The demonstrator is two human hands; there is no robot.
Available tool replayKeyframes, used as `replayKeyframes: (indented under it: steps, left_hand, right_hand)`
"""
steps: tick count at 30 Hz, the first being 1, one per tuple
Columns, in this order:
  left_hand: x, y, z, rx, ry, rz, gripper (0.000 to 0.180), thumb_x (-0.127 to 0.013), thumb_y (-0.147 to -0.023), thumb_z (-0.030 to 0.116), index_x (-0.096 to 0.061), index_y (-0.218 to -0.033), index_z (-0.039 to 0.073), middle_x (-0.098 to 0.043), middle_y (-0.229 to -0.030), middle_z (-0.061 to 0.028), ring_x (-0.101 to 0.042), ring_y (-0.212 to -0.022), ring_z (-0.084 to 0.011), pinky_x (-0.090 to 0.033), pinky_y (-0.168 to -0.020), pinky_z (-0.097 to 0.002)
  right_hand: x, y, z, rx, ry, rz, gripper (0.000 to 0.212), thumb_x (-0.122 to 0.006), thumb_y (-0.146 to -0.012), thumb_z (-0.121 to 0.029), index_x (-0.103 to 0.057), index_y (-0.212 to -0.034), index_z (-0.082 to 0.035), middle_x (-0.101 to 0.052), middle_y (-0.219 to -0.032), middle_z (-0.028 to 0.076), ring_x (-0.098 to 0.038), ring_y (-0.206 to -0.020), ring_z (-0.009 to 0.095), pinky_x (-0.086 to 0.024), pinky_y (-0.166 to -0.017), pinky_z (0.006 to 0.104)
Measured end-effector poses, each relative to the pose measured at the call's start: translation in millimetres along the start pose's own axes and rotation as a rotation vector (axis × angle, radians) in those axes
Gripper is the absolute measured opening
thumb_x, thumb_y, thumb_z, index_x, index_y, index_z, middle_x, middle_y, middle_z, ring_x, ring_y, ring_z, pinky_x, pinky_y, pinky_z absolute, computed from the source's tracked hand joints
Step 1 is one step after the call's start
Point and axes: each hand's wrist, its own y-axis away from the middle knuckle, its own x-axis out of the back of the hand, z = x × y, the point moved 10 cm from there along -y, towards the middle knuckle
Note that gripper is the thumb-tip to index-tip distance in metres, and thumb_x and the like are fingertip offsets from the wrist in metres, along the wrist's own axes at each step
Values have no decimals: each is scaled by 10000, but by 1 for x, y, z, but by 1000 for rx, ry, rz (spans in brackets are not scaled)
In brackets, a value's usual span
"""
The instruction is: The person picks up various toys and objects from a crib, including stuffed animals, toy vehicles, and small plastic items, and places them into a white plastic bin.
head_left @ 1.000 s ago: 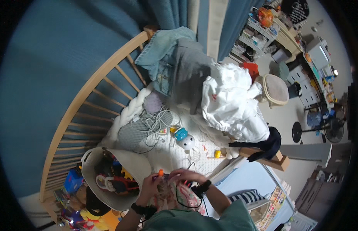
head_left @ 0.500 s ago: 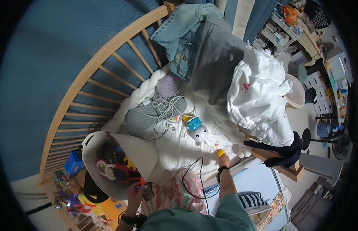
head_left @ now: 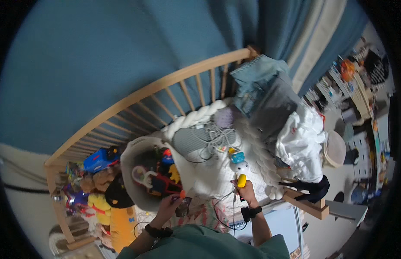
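Note:
My right hand (head_left: 248, 193) is closed round a rounded yellow object (head_left: 242, 180), its kind not clear, over the crib's white quilt. Just beyond lies a white toy (head_left: 240, 166) with a face and a turquoise cap (head_left: 237, 157). At the rim of a white fabric bin (head_left: 142, 146), my left hand (head_left: 166, 209) has its fingers bent together beside a small orange piece (head_left: 182, 194). A small dark, partly see-through item (head_left: 183, 207) hangs at these fingers. The bin holds a red-and-dark toy (head_left: 159, 181), a yellow toy piece (head_left: 173, 172) and other toys.
Wooden crib rails (head_left: 157, 86) curve round the far left. A grey cushion (head_left: 187, 140) bears tangled pale cables (head_left: 217, 137). Clothes, including white garments (head_left: 299, 144), hang over the right side. Soft toys (head_left: 99, 203) pile up left of the bin. A black cable (head_left: 215, 209) loops between my arms.
The view has shifted, so the crib sits lower and further right. My right hand has lifted the yellow object toward the white toy. My left hand stays by the bin's rim.

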Motion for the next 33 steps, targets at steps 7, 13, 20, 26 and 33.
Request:
replayKeyframes:
  steps: [7,13,20,26,33]
  left_hand:
    - [65,48,-6,-51,110,146,263,-576,-848,198,-578,-1010,-10,-596,-737,-48,-520,-650,-85,-419,-573,-237]
    - [130,92,-55,-62,296,319,229,-583,-839,157,-586,-993,-12,-634,-749,-54,-562,-650,-81,-455,-583,-231]
    - [155,107,-76,-21,351,327,221,-572,-847,154,-583,-982,-21,-631,-766,-40,-573,-646,-83,-472,-589,-228]
    - [144,100,-88,-58,400,247,257,-538,-880,200,-571,-1018,-15,-599,-784,-36,-524,-694,-93,-432,-612,-241]
    - [139,101,-117,-51,505,250,298,-574,-852,255,-572,-1026,14,-621,-799,-55,-558,-711,-105,-459,-665,-257]
  right_hand:
    - [-135,34,-133,116,219,-389,258,-673,-787,-266,-600,-777,-19,-508,-536,-19,-467,-459,45,-361,-430,212]
    - [-222,63,-178,202,387,-485,294,-659,-794,-298,-596,-772,-11,-528,-544,6,-491,-467,85,-387,-444,239]
    - [-281,78,-165,180,415,-577,257,-632,-811,-260,-597,-885,-16,-587,-634,22,-517,-536,88,-414,-496,249]
    - [-291,85,-142,96,522,-501,246,-662,-791,-225,-591,-895,-14,-545,-594,0,-500,-504,75,-390,-458,241]
    - [-301,81,-135,111,467,-508,204,-650,-801,-202,-580,-840,-14,-514,-543,-3,-478,-455,74,-375,-419,228]
